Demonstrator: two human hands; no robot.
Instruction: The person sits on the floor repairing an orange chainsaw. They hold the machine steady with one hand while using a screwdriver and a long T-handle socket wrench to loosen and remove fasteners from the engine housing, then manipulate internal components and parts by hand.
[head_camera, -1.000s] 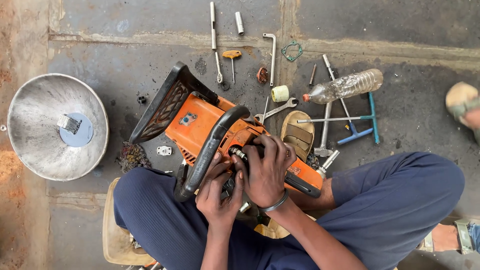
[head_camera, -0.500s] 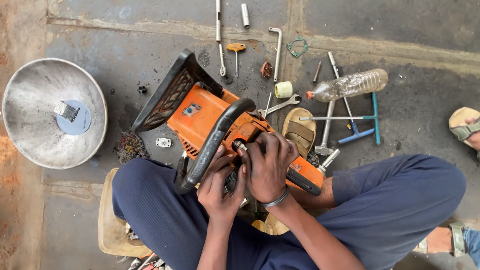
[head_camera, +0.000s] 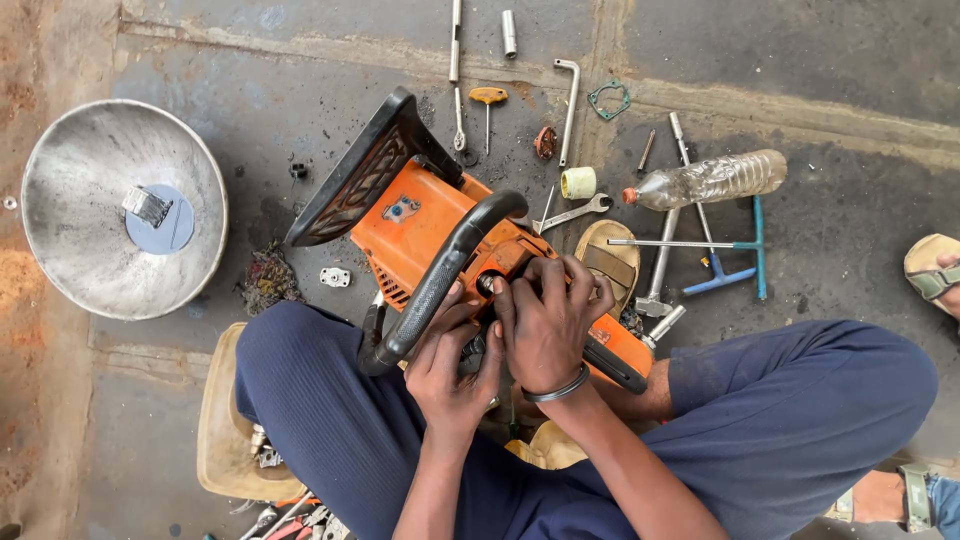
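An orange chainsaw body (head_camera: 420, 225) with a black handle bar (head_camera: 440, 280) rests between my knees on the concrete floor. My left hand (head_camera: 452, 365) holds the saw's underside beside the black handle. My right hand (head_camera: 548, 320) lies on top of the orange housing, fingers curled over a small part near the round opening. What the fingertips pinch is hidden. A metal bangle circles my right wrist.
A large metal bowl (head_camera: 70, 250) sits at the left. Tools lie beyond the saw: a spanner (head_camera: 572, 213), an L-shaped wrench (head_camera: 568, 100), a yellow-handled screwdriver (head_camera: 488, 100), blue T-wrenches (head_camera: 722, 262), a plastic bottle (head_camera: 705, 180). A sandal (head_camera: 610, 262) sits beside the saw; another person's foot (head_camera: 935, 275) at right.
The view has shifted slightly, so the scene sits a bit lower and to the left. My hands stay on the saw, fingers shifting only slightly.
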